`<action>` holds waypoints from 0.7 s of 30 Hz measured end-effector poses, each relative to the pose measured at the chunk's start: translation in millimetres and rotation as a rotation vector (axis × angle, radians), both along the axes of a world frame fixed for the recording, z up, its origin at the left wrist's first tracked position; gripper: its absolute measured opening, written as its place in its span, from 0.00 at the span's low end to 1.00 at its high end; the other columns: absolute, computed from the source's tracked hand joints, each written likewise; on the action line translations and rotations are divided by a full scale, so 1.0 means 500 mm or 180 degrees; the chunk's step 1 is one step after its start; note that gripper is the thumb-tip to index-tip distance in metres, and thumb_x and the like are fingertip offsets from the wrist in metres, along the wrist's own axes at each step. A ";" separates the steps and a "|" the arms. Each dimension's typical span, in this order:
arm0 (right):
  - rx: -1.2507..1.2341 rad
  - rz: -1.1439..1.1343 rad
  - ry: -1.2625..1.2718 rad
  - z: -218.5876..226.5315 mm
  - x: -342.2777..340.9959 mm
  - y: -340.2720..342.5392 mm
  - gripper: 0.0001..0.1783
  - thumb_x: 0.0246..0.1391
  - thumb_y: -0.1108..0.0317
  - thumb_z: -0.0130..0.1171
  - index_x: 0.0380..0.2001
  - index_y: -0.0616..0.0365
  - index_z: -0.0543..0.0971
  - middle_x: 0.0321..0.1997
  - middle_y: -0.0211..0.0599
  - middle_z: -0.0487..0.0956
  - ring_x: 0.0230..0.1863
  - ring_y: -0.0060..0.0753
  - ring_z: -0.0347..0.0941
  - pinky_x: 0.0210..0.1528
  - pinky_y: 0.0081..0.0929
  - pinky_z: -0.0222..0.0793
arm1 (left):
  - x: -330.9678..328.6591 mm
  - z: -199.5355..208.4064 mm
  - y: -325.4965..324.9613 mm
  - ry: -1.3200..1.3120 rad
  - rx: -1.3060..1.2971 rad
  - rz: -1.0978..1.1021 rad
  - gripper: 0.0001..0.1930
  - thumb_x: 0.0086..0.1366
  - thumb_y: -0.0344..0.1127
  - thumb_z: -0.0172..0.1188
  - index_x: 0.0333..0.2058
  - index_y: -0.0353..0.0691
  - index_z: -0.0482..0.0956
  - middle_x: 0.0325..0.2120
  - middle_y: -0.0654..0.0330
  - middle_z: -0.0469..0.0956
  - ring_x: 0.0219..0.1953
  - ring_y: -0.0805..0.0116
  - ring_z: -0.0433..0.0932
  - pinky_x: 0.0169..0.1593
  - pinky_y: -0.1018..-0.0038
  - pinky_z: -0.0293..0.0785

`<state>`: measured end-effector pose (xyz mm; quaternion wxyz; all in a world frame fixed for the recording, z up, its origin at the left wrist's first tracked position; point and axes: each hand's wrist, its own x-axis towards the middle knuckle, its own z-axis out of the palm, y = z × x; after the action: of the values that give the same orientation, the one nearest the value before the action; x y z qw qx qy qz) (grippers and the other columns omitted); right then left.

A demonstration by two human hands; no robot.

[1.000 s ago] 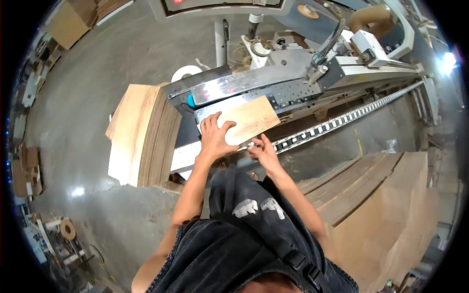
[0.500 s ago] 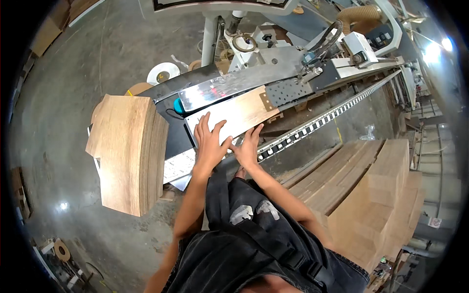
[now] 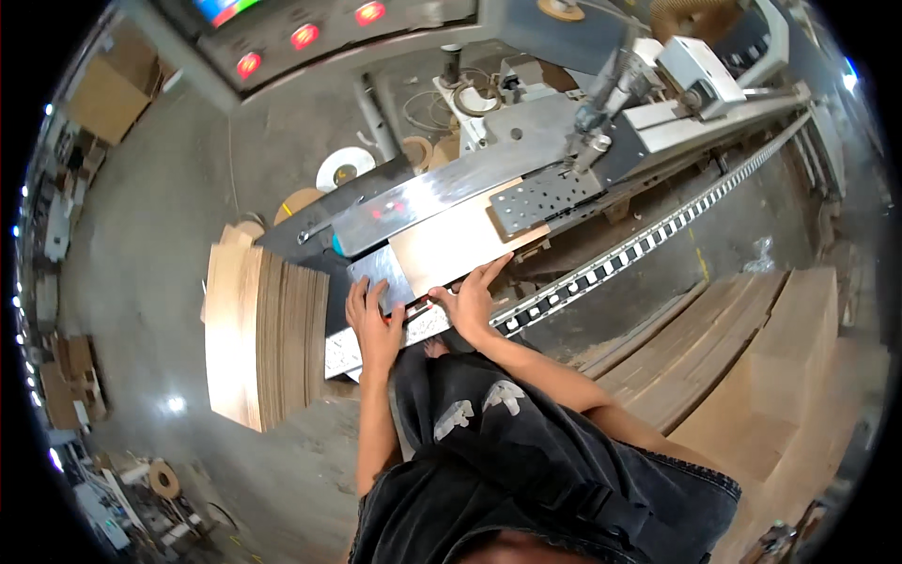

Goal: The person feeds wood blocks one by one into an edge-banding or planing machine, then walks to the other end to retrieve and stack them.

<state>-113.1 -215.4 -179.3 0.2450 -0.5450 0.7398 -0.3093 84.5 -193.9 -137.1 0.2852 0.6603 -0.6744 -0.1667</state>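
A light wood-faced board (image 3: 456,240) lies on the feed table of a long machine, its far right end under a dark perforated plate (image 3: 550,199). My left hand (image 3: 376,324) is open, with fingers spread on the grey metal table plate (image 3: 381,268) just behind the board's left end. Along the board's near edge rests my right hand (image 3: 474,299), also open. Its index finger stretches along that edge and its thumb points toward my left hand. A shiny metal guide (image 3: 423,209) runs along the board's far side.
A stack of curved wood-faced boards (image 3: 268,338) stands at the left. More long boards (image 3: 700,348) are piled at the right. A roller rail (image 3: 648,230) runs out to the far right. White tape rolls (image 3: 345,171) sit behind the machine, beneath a control panel (image 3: 329,38) with red lights.
The board has slid to the right, further under the perforated plate. My left hand has come off the board onto the metal plate behind it. The view has shifted, showing more of the control panel.
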 end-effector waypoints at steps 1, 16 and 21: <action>0.0139 0.0043 -0.0026 0.004 -0.020 -0.007 0.75 0.50 0.33 0.73 0.67 0.96 0.48 0.77 0.90 0.21 0.47 0.64 0.84 0.47 0.45 0.83 | -0.016 -0.006 0.000 -0.0080 -0.0034 0.0047 0.27 0.66 0.38 0.68 0.62 0.41 0.76 0.69 0.45 0.66 0.73 0.41 0.60 0.74 0.49 0.52; 0.0143 -0.0095 -0.0511 0.044 -0.279 -0.082 0.67 0.48 0.52 0.82 0.67 0.95 0.50 0.78 0.85 0.19 0.53 0.74 0.80 0.50 0.47 0.82 | -0.381 -0.006 0.028 0.0023 -0.0231 0.0323 0.32 0.67 0.29 0.65 0.69 0.39 0.67 0.72 0.39 0.58 0.73 0.39 0.57 0.75 0.48 0.51; 0.0328 -0.0160 -0.0491 0.053 -0.352 -0.104 0.67 0.46 0.54 0.83 0.67 0.93 0.50 0.78 0.82 0.17 0.54 0.77 0.79 0.53 0.49 0.81 | -0.432 0.006 0.024 0.0148 -0.0353 0.0453 0.32 0.67 0.28 0.64 0.69 0.37 0.67 0.71 0.40 0.61 0.72 0.39 0.58 0.74 0.48 0.52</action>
<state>-289.1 -267.2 -152.9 0.3211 -0.4875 0.7471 -0.3179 -131.5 -182.1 -134.1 0.3481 0.6857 -0.6272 -0.1236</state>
